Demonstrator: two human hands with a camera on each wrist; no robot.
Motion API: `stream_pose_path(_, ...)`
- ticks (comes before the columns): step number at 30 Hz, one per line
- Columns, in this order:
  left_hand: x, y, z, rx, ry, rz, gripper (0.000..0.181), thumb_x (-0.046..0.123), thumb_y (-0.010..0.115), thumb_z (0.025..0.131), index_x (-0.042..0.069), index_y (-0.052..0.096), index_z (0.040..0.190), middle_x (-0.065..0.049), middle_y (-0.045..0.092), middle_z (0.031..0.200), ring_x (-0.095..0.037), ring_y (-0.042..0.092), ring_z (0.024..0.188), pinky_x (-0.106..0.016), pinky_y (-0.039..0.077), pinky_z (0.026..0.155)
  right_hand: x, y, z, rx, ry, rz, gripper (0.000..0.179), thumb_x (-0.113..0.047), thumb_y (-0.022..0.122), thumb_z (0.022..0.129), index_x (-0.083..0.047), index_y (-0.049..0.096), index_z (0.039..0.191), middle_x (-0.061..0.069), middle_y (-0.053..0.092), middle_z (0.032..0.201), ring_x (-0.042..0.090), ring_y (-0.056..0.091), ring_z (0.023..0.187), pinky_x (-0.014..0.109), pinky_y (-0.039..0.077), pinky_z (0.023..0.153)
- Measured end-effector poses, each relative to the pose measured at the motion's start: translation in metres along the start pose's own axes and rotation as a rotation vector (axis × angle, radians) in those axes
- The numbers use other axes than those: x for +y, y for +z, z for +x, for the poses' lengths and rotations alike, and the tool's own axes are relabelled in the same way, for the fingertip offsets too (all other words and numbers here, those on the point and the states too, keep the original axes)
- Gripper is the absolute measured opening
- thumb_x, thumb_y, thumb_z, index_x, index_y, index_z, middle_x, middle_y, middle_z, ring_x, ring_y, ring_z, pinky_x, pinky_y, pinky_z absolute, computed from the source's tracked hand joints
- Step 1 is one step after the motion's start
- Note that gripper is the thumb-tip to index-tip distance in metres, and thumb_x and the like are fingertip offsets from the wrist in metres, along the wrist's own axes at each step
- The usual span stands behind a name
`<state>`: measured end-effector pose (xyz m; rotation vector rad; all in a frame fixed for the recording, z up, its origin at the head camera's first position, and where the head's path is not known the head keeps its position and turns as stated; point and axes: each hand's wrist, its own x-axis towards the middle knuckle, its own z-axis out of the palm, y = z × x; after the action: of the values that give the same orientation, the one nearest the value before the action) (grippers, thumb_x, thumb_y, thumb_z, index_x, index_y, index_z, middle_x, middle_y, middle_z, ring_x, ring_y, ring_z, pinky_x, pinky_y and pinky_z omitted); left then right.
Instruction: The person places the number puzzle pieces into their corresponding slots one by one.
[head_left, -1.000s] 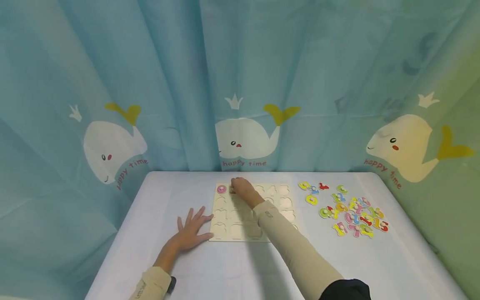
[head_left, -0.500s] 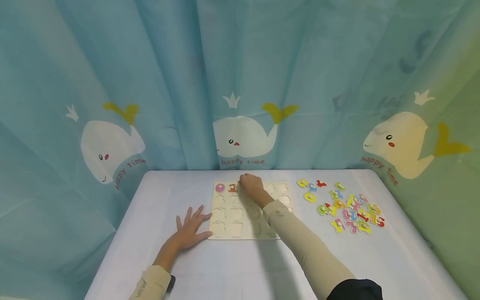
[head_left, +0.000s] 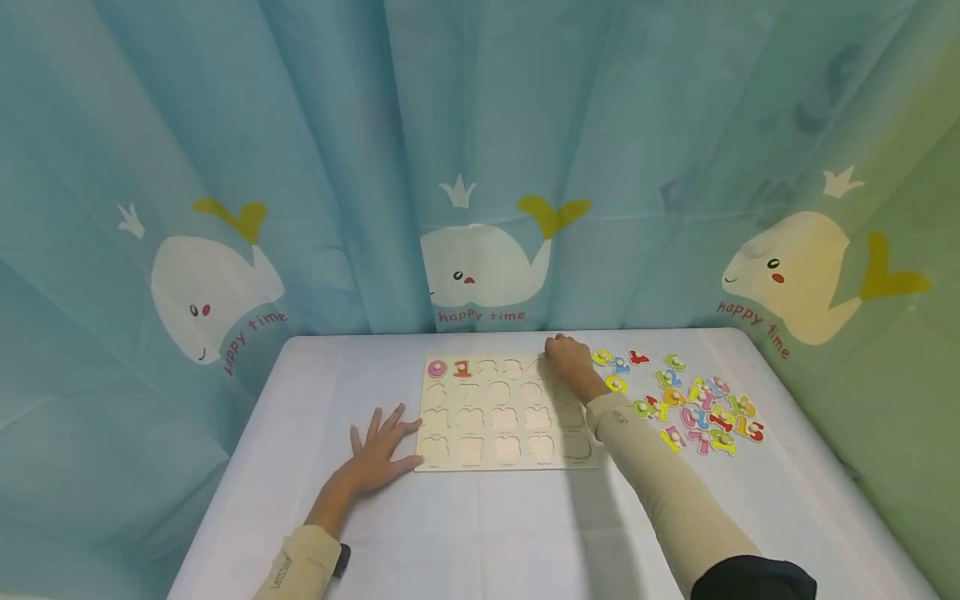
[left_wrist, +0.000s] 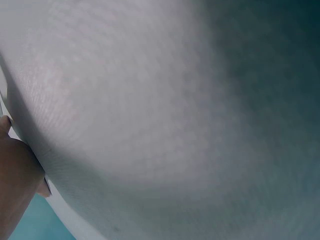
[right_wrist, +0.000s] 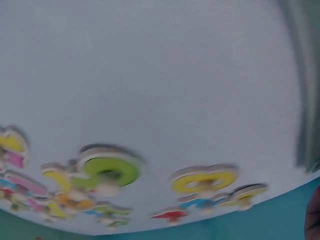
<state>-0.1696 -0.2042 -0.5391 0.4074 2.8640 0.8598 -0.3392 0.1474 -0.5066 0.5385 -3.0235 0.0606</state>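
Observation:
A wooden number puzzle board (head_left: 486, 421) lies on the white table in the head view. A pink 0 piece (head_left: 437, 369) and a red 1 piece (head_left: 462, 368) sit in its top row. Fingers spread, my left hand (head_left: 377, 458) lies flat on the table, its thumb and a fingertip at the board's left edge. Above the board's top right corner is my right hand (head_left: 567, 362), fingers loosely curled with nothing visible in them. Right of it lies a scatter of knobbed number pieces (head_left: 697, 400); the right wrist view shows a green piece (right_wrist: 112, 170) and a yellow piece (right_wrist: 205, 178).
The white table (head_left: 480, 533) backs onto a blue curtain (head_left: 337, 167) printed with whales. Across the board's right side falls the right arm's shadow. A yellow 0-like piece (head_left: 617, 383) and a red piece (head_left: 638, 357) lie nearest the right hand.
The right hand let go of the red 1 piece, which now shows in the top row, and moved right along the board's back edge. The left hand stays at the left edge.

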Motion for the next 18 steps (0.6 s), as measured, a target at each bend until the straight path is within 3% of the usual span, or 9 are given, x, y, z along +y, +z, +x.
stream_pose_path(6, 0.001, 0.001, 0.003, -0.022, -0.013, -0.002, 0.061, 0.047, 0.062, 0.086, 0.017, 0.049, 0.138, -0.015, 0.019, 0.154, -0.047, -0.001, 0.138, -0.072, -0.011, 0.096, 0.041, -0.007, -0.016, 0.027, -0.020, -0.053, 0.007, -0.001, 0.058, 0.089, 0.002, 0.063, 0.087, 0.016, 0.058, 0.079, 0.032, 0.061, 0.073, 0.047, 0.053, 0.058)
stream_pose_path(11, 0.001, 0.002, 0.003, -0.026, -0.011, -0.003, 0.061, 0.047, 0.062, 0.086, 0.017, 0.049, 0.138, -0.016, 0.019, 0.154, -0.047, -0.001, 0.137, -0.072, -0.012, 0.095, 0.071, -0.012, -0.027, -0.055, 0.110, -0.123, 0.022, -0.014, 0.057, 0.093, 0.007, 0.061, 0.097, 0.022, 0.061, 0.090, 0.038, 0.060, 0.084, 0.052, 0.047, 0.075)
stream_pose_path(15, 0.000, 0.002, 0.002, -0.019, -0.008, -0.009, 0.061, 0.046, 0.063, 0.086, 0.016, 0.049, 0.137, -0.016, 0.019, 0.153, -0.048, -0.001, 0.137, -0.072, -0.012, 0.095, 0.084, -0.012, -0.037, -0.153, 0.241, -0.026, 0.024, -0.012, 0.056, 0.094, 0.012, 0.056, 0.099, 0.022, 0.056, 0.087, 0.038, 0.059, 0.083, 0.052, 0.048, 0.074)
stream_pose_path(18, -0.001, 0.001, 0.001, -0.022, -0.015, -0.005, 0.061, 0.047, 0.063, 0.086, 0.016, 0.049, 0.138, -0.015, 0.019, 0.154, -0.047, -0.001, 0.138, -0.071, -0.012, 0.096, 0.088, -0.008, -0.045, -0.177, 0.287, 0.087, 0.020, -0.004, 0.054, 0.093, 0.015, 0.051, 0.099, 0.024, 0.052, 0.086, 0.038, 0.058, 0.081, 0.049, 0.050, 0.069)
